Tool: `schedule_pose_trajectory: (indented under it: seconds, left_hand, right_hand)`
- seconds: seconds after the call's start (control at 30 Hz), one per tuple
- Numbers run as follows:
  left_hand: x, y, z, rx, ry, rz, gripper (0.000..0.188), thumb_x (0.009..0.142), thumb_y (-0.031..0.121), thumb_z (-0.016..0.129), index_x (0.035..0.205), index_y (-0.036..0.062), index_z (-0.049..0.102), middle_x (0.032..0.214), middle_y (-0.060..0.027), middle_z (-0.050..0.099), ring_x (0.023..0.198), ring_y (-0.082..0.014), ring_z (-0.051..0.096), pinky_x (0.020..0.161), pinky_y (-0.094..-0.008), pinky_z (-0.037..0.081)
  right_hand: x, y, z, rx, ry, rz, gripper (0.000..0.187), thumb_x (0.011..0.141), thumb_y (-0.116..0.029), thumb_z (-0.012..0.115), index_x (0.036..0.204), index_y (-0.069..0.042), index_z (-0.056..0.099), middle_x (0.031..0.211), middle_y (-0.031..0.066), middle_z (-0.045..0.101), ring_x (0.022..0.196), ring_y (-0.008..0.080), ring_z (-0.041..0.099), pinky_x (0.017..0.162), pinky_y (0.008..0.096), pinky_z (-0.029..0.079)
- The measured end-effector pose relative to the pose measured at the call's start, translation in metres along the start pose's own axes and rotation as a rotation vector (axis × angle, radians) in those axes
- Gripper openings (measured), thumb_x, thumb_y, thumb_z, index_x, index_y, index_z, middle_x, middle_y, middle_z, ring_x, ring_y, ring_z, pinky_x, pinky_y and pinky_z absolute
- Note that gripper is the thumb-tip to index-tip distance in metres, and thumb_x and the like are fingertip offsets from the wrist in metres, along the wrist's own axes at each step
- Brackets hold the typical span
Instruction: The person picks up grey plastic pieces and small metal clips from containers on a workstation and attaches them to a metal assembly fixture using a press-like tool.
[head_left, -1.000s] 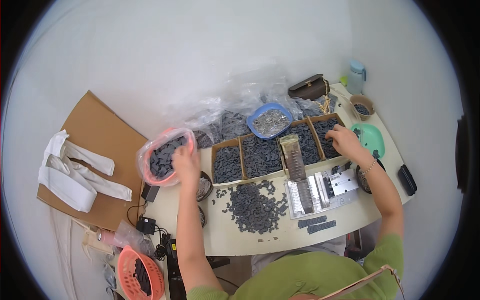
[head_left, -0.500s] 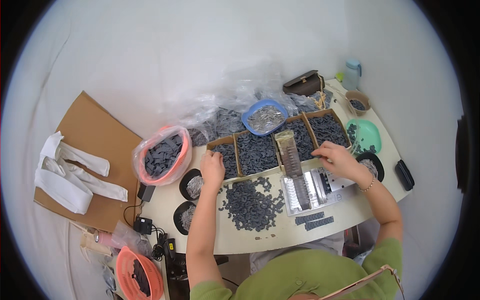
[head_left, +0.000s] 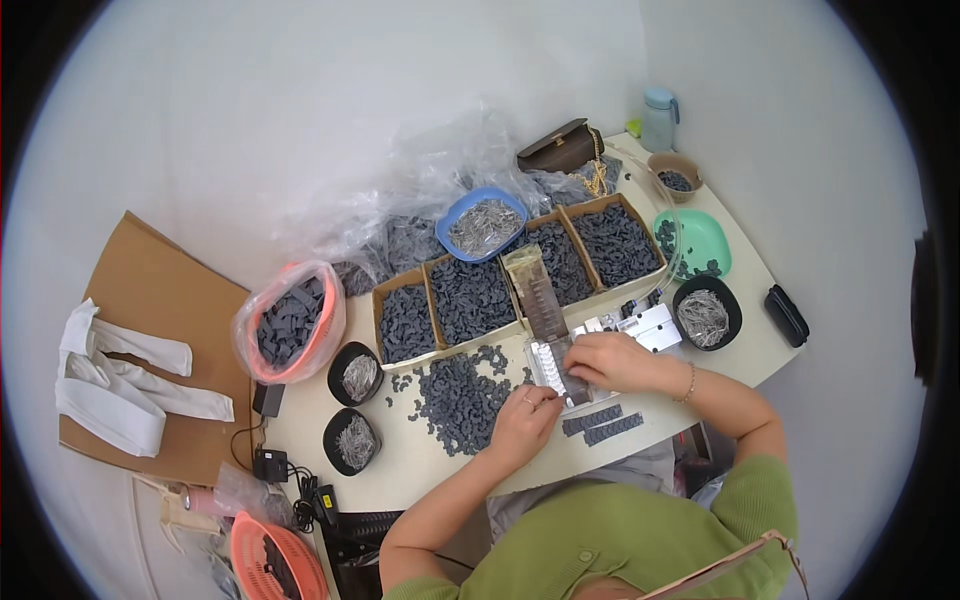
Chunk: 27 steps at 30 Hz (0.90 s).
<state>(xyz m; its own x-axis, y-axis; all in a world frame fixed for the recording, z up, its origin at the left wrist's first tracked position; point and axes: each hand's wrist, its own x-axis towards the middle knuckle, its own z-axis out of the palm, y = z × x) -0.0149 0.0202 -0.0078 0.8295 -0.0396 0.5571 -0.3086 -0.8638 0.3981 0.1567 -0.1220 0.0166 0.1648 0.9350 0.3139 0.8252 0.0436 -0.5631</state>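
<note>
Both my hands meet at the metal fixture (head_left: pixel 547 366) near the table's front. At its lower left edge my left hand (head_left: pixel 522 428) has thumb and forefinger pinched; any part between them is too small to make out. My right hand (head_left: pixel 618 362) lies over the fixture's middle with its fingers curled down, hiding whatever they grip. A clear ribbed plastic holder (head_left: pixel 536 292) leans from the boxes down to the fixture. Just in front lie two dark linked strips (head_left: pixel 612 429). To the left of my left hand spreads a loose heap of small dark curved pieces (head_left: pixel 458 402).
Divided cardboard boxes (head_left: pixel 430 305) of dark pieces stand behind the fixture. A blue tray (head_left: pixel 447 238) of metal pins sits at the back. Black bowls (head_left: pixel 330 440) of pins flank both sides. A green plate (head_left: pixel 712 236) and black case (head_left: pixel 787 316) are at right, a pink basket (head_left: pixel 335 325) at left.
My left hand has come from the leftmost box to the fixture's lower edge. My right hand has moved left and down from the right boxes onto the fixture. The whole view has shifted.
</note>
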Motion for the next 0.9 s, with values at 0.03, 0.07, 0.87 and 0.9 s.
schedule_pose_trajectory:
  seconds: [0.03, 0.07, 0.87, 0.9]
  left_hand:
    - [0.000, 0.000, -0.001, 0.001, -0.005, -0.020, 0.012, 0.073, 0.002, 0.071, 0.084, 0.0027, 0.067, 0.085, -0.0067, 0.061, 0.078, -0.0247, 0.057, 0.068, -0.0340, 0.048]
    - [0.001, 0.000, -0.001, 0.002, -0.011, -0.040, 0.012, 0.073, 0.001, 0.071, 0.084, 0.0028, 0.068, 0.084, -0.0067, 0.061, 0.078, -0.0247, 0.057, 0.069, -0.0338, 0.047]
    - [0.006, -0.019, -0.032, 0.248, -0.350, 0.496, 0.041, 0.074, 0.007, 0.056, 0.112, -0.0098, 0.058, 0.102, -0.0127, 0.056, 0.094, -0.0252, 0.057, 0.082, -0.0330, 0.050]
    - [0.004, -0.018, -0.031, 0.246, -0.338, 0.490, 0.040, 0.075, 0.008, 0.056, 0.111, -0.0096, 0.058, 0.102, -0.0126, 0.056, 0.095, -0.0251, 0.056, 0.082, -0.0327, 0.049]
  right_hand:
    - [-0.001, -0.001, 0.004, -0.010, 0.011, -0.023, 0.011, 0.083, -0.017, 0.064, 0.087, -0.008, 0.061, 0.084, 0.0086, 0.059, 0.083, 0.0293, 0.060, 0.071, 0.0397, 0.048]
    - [-0.002, -0.001, 0.009, -0.019, 0.021, -0.047, 0.010, 0.083, -0.017, 0.064, 0.087, -0.008, 0.061, 0.084, 0.0086, 0.058, 0.082, 0.0292, 0.060, 0.071, 0.0395, 0.048]
    - [-0.017, -0.021, 0.035, -0.433, 0.160, -0.281, 0.015, 0.070, -0.012, 0.061, 0.082, -0.005, 0.061, 0.078, 0.0043, 0.054, 0.074, 0.0208, 0.055, 0.066, 0.0317, 0.045]
    - [-0.017, -0.020, 0.036, -0.428, 0.164, -0.276, 0.015, 0.070, -0.012, 0.061, 0.083, -0.005, 0.061, 0.078, 0.0040, 0.054, 0.074, 0.0205, 0.055, 0.066, 0.0316, 0.045]
